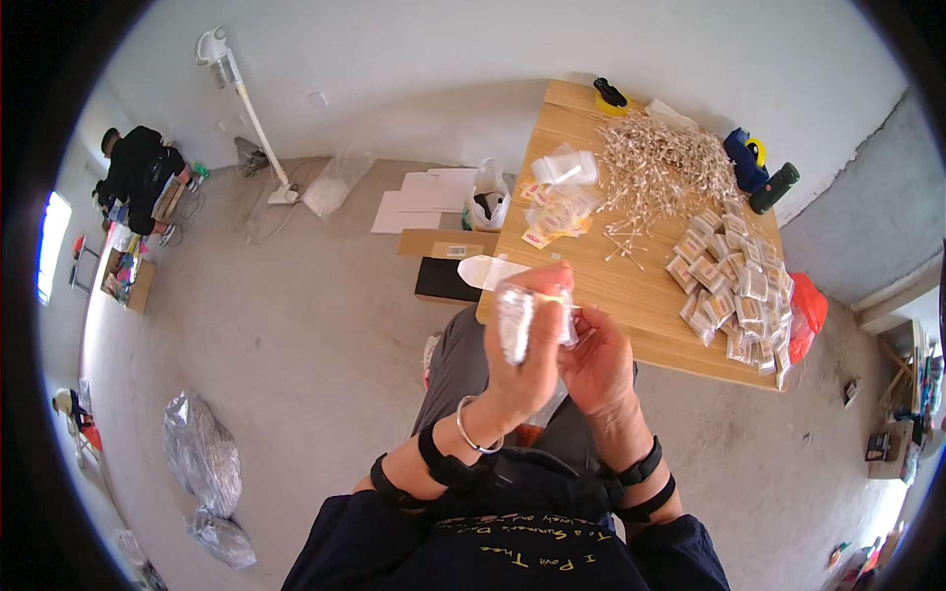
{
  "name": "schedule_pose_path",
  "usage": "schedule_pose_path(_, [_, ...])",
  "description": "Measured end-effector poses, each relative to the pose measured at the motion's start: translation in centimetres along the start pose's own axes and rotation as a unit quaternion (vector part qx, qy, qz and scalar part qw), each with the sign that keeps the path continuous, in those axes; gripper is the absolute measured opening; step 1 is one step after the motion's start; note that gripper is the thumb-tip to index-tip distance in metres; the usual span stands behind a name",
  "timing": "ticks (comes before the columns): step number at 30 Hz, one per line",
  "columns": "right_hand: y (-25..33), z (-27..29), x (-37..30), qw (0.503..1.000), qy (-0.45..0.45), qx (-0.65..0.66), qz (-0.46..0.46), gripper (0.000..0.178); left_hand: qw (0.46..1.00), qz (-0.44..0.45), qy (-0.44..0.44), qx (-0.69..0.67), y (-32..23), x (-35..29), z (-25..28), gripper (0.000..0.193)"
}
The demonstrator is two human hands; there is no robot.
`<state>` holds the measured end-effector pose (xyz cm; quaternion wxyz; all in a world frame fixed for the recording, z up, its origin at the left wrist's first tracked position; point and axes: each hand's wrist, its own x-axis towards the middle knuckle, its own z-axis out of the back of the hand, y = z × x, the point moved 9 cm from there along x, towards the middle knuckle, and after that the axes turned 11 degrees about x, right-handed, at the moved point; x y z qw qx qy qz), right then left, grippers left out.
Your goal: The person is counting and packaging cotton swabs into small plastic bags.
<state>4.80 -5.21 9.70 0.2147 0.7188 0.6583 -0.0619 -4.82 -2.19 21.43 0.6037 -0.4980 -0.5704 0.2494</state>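
My left hand is wrapped round a clear plastic packet with white contents, likely cotton swabs, held up over my lap near the table's front edge. Close against the packet's right side is my right hand, fingertips pinched together. A thin pale line shows at those fingertips, too small to make out. Beyond my hands, a big loose pile of cotton swabs spreads over the wooden table. To the right lies a heap of filled clear packets. Flat printed bags and a clear plastic box lie on the left.
At the table's far right stand a dark green bottle and a blue case. A tape dispenser sits at the back. Left of the table are a cardboard box and a plastic bag. Another person bends over far left.
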Motion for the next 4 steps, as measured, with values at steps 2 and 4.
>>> schedule_pose_path(2, [0.9, -0.6, -0.2, 0.999, 0.018, -0.019, 0.038, 0.016, 0.987, 0.039, -0.032, -0.150, 1.5, 0.4, 0.8, 0.019])
schedule_pose_path(4, [2.2, -0.6, -0.3, 0.994, 0.031, -0.056, 0.085, 0.016, 0.962, 0.056, -0.055, -0.260, 2.4, 0.9, 1.8, 0.021])
